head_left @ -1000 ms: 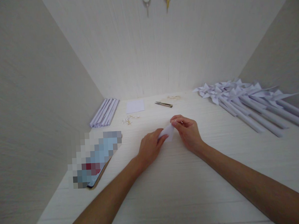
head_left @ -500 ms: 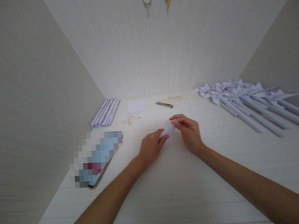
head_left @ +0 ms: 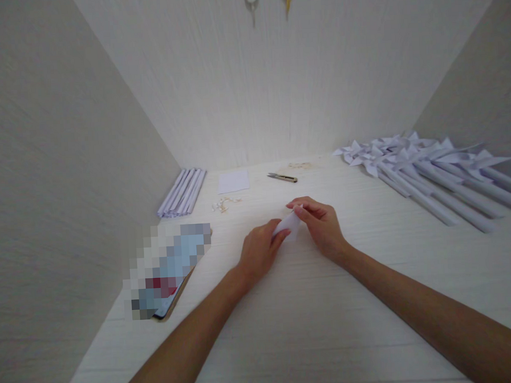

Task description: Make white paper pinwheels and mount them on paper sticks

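A pale table (head_left: 314,325) bears rolled paper tubes (head_left: 182,192), a paper square (head_left: 233,181), snips (head_left: 283,178), pinwheels (head_left: 426,171)

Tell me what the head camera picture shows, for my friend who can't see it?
The left hand and right hand pinch a small white paper piece over a pale table. Paper pinwheels lie right; rolled paper sticks and snips lie behind.
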`<state>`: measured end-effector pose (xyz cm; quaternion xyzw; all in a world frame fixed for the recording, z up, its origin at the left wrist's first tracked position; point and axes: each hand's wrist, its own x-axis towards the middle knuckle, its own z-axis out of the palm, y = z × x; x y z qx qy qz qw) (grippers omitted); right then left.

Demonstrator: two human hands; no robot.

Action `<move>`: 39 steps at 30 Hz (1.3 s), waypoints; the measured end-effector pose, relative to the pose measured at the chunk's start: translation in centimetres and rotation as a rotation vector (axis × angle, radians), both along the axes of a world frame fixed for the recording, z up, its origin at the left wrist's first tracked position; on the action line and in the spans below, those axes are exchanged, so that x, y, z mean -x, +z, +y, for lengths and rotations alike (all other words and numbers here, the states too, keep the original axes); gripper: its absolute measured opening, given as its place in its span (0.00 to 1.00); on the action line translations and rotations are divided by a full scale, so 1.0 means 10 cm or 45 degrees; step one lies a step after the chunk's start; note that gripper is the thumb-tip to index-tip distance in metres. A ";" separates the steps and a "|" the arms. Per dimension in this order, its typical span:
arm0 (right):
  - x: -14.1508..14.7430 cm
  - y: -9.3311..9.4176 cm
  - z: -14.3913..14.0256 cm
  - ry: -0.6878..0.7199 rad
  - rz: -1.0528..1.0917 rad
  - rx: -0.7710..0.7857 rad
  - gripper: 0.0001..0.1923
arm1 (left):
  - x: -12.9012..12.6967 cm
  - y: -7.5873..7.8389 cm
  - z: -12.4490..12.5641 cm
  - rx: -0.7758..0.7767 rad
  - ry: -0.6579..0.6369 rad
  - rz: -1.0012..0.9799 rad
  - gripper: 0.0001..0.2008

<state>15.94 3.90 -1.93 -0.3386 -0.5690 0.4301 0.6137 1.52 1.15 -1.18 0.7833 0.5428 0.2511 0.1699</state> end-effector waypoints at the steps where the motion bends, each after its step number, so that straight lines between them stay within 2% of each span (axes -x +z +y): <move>1: 0.00 0.01 -0.01 -0.013 -0.026 -0.015 0.05 | 0.00 0.00 0.00 0.002 -0.002 0.006 0.18; 12: -0.02 0.06 -0.04 -0.104 -0.091 -0.050 0.05 | -0.01 0.02 0.00 0.017 -0.015 -0.014 0.17; 17: -0.04 0.00 0.04 -0.188 0.089 0.098 0.05 | 0.02 0.00 0.05 0.130 -0.036 -0.417 0.14; 22: -0.04 -0.01 0.10 -0.224 0.424 0.294 0.08 | 0.07 -0.03 0.13 0.351 0.108 -0.903 0.13; 26: -0.03 0.00 0.10 -0.209 0.461 0.328 0.09 | 0.09 -0.02 0.16 0.329 0.245 -1.175 0.12; 32: -0.01 0.00 0.09 -0.175 0.457 0.343 0.08 | 0.12 -0.04 0.19 0.251 0.307 -1.340 0.12; 39: 0.00 0.01 0.09 -0.097 0.471 0.390 0.08 | 0.12 -0.04 0.18 0.223 0.357 -1.309 0.12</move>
